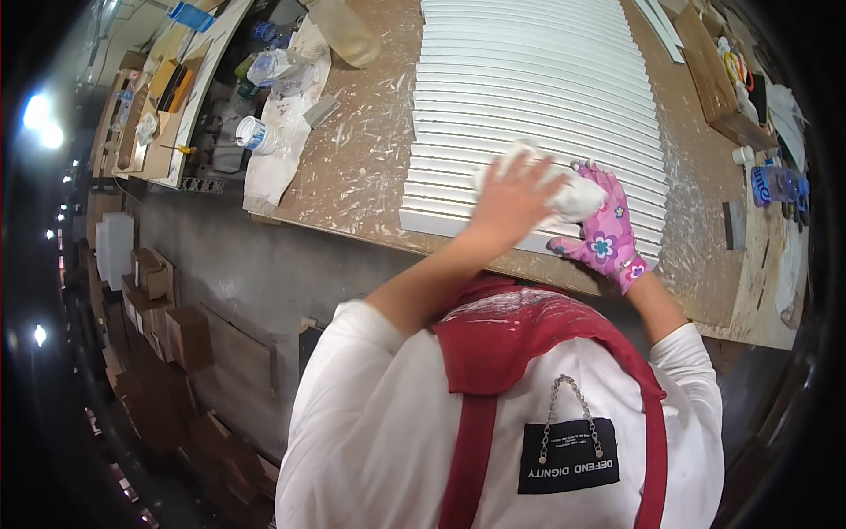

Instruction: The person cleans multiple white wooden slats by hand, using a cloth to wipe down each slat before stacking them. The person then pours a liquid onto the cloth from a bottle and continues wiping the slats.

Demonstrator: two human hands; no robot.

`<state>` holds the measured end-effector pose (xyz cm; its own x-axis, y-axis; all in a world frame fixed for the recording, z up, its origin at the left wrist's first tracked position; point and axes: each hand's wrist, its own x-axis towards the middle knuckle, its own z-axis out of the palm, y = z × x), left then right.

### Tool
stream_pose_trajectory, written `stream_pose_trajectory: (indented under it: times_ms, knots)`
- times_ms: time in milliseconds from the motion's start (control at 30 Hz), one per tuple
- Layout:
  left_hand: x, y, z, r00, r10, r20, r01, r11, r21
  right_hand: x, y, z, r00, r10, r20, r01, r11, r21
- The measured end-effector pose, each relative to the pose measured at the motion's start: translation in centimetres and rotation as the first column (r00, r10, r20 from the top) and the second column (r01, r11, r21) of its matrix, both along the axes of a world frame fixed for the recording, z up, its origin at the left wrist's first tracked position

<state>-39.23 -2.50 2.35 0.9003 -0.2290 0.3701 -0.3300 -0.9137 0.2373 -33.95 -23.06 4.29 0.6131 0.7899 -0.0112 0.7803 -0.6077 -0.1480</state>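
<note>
Wiping the white louvered shutter panel [546, 97] is the work that shows here, and going from left to right helps to see how to do it well.

At the far left of the workbench [352, 167] stand a small white plastic cup [256, 134], some crumpled plastic wrapping [269, 66] and a cloudy plastic jar [345, 31]; they are well apart from the panel and do not hinder the hands.

The panel lies flat on the paint-speckled bench top, its near edge close to the bench edge and just before the person's chest. The left hand [511, 198] is bare, fingers spread flat, and presses a white rag [573, 196] on the lower slats. I judge that a flat, wide palm is good here, because it pushes the cloth into the grooves between slats. It is better to move along each slat, not across, so the cloth does not catch on the edges.

The right hand [608, 234] wears a pink flowered glove; it rests on the near edge of the panel just beside the rag, fingers extended and touching the cloth. If it really pinches the rag I cannot tell. Its best service is to hold the panel steady, since the panel could slide toward the bench edge.

Further right lie a blue-labelled bottle [775, 185] and small tools, near but not touching.
</note>
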Motion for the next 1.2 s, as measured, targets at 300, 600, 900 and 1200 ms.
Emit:
stream_pose_trajectory:
  times_ms: [300, 600, 900, 1200]
  knots:
    - [1.8, 11.8, 2.2, 0.879, 0.464, -0.105, -0.476, 0.846, -0.243, 0.3, 0.4, 0.7, 0.999, -0.023, 0.024, 0.020, 0.993, 0.118]
    - [7.6, 4.7, -2.0, 0.997, -0.036, 0.066, 0.030, 0.995, 0.093, 0.2, 0.6, 1.1, 0.999, -0.028, 0.024, 0.025, 0.990, 0.138]
    - [3.4, 12.0, 5.2, 0.926, 0.178, -0.333, -0.376, 0.351, -0.858, 1.8, 2.5, 0.9, 0.844, 0.004, -0.536, 0.390, 0.682, 0.619]
    - [6.0, 12.2, 5.1, 0.991, -0.047, -0.127, -0.059, 0.692, -0.719, 5.4, 10.3, 3.9, 0.262, 0.339, -0.904, 0.903, 0.244, 0.353]
